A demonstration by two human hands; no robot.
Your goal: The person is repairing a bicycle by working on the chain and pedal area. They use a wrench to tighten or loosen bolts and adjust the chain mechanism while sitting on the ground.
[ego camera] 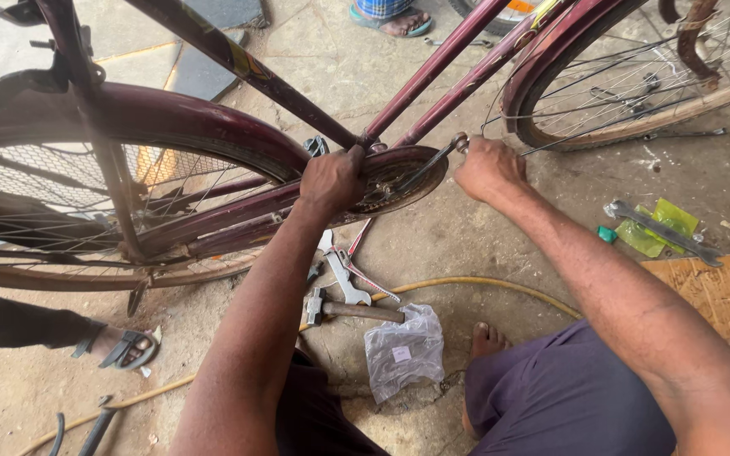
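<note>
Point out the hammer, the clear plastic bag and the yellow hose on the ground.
hammer (356, 311): head view, on the middle of its handle.
clear plastic bag (405, 350): head view, on the middle of the crumpled bag.
yellow hose (475, 282): head view, on the curved stretch right of the tools.

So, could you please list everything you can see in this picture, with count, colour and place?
bicycle: one, maroon, across the top
chain cover: one, maroon, centre
spanner: one, grey, at the chain cover hub
hammer: one, dark handle, on the floor at centre
adjustable wrench: one, silver, above the hammer
plastic bag: one, clear, beside the hammer
hose: one, yellow, along the floor
green packet: one, right, with a grey wrench on it
cardboard: one, brown, far right
sandalled foot: one, another person's, left
left hand: on the chain cover
right hand: gripping the spanner
</note>
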